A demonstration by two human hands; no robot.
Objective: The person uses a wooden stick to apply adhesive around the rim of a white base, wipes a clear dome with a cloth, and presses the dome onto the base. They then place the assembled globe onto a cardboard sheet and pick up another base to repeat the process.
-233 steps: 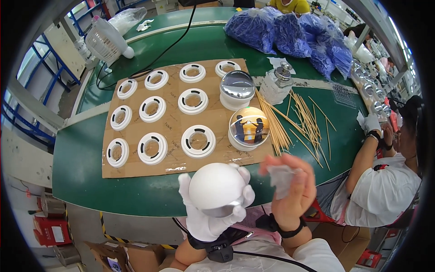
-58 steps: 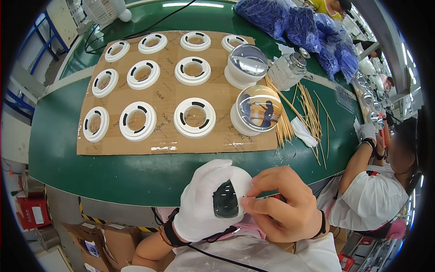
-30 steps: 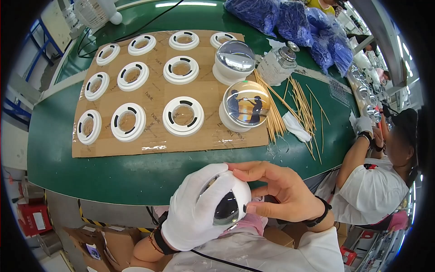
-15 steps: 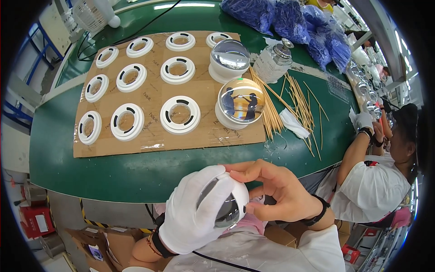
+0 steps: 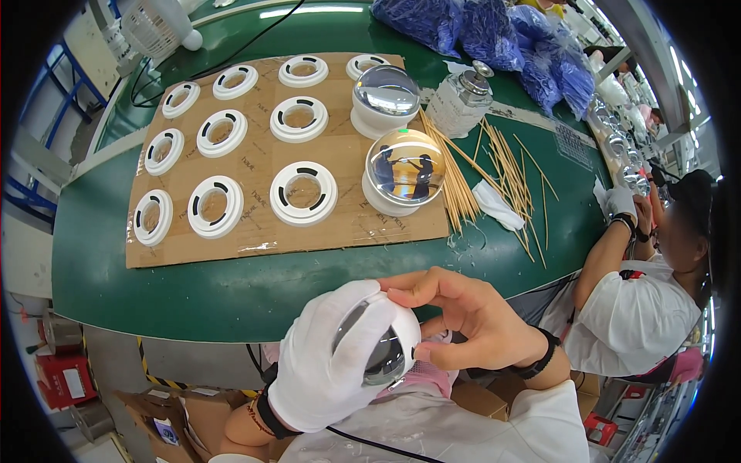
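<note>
My left hand [image 5: 312, 370], in a white glove, wraps around a clear glass ball [image 5: 384, 359] above my lap, just off the table's near edge. The glove covers much of the ball. A white ring base [image 5: 406, 330] sits against the ball's right side. My bare right hand [image 5: 482, 324] grips this base, with the index finger at its upper edge and the thumb low on its side by a small black mark. Beyond the hands, several white rings [image 5: 303, 194] with black pads lie in rows on a cardboard sheet [image 5: 255, 158].
On the cardboard's right stand a glass ball with two dark figures [image 5: 405, 168] and another glass ball [image 5: 386, 91], both on white bases. Nearby are wooden sticks [image 5: 502, 177], a white tissue [image 5: 496, 204], a pump bottle [image 5: 461, 100] and blue plastic bags [image 5: 494, 38]. A co-worker [image 5: 617, 309] sits right.
The table things have shifted very slightly leftward in the picture. Both hands keep nearly the same hold on the ball and its base.
</note>
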